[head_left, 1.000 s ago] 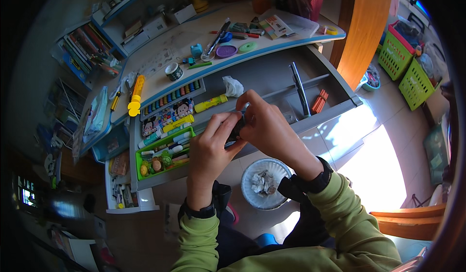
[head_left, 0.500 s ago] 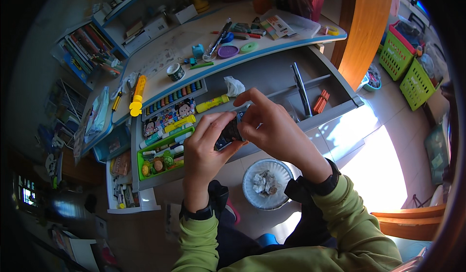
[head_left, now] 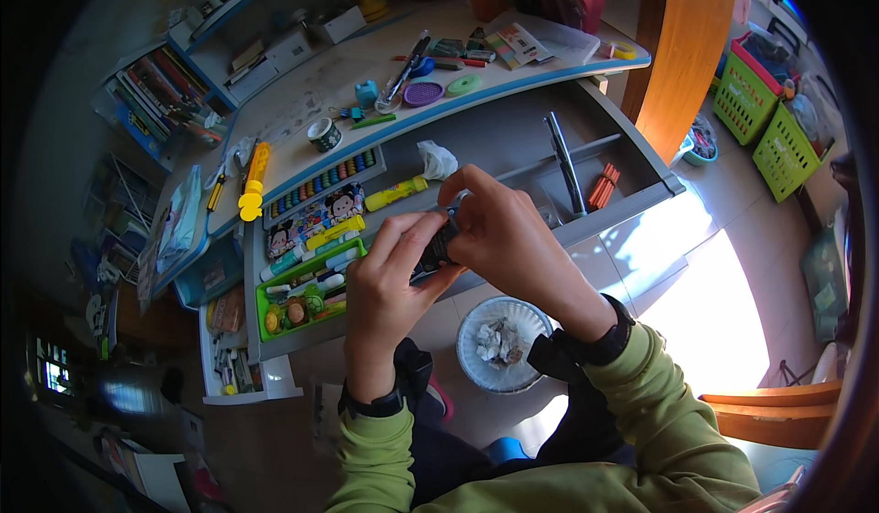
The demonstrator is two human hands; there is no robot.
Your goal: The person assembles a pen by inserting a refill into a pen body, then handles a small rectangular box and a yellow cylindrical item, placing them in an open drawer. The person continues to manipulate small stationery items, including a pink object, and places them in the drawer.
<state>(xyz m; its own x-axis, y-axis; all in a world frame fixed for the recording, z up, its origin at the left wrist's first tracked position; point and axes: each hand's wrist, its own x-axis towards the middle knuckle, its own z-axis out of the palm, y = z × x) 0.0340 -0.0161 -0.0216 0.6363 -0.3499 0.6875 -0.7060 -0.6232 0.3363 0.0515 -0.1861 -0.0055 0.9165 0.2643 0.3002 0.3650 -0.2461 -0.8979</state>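
Observation:
Above the front edge of the open grey drawer (head_left: pixel 517 137), a small dark block-shaped object (head_left: pixel 434 253) is between my hands; its exact kind is hidden by my fingers. My left hand (head_left: pixel 380 284) grips it from the left, fingers over the top and thumb beneath. At its upper right end my right hand (head_left: pixel 513 249) pinches with bent fingers, and whether a separate small part is in that pinch cannot be seen. In the drawer beside my hands lie a yellow tube (head_left: pixel 396 194), a crumpled white tissue (head_left: pixel 437 159) and a green tray (head_left: pixel 275 334) of markers and small toys.
A white bin (head_left: pixel 469 362) with crumpled paper stands below the drawer. Orange sticks (head_left: pixel 603 187) and a dark pen-like rod (head_left: pixel 566 167) lie in the drawer's right part. The desktop holds a small cup (head_left: pixel 324 135), a purple disc (head_left: pixel 423 94) and a yellow cutter (head_left: pixel 256 181).
My right fingers have drawn in closer around the end of the dark object, and less of it shows. The left hand has hardly moved, and the view has shifted slightly.

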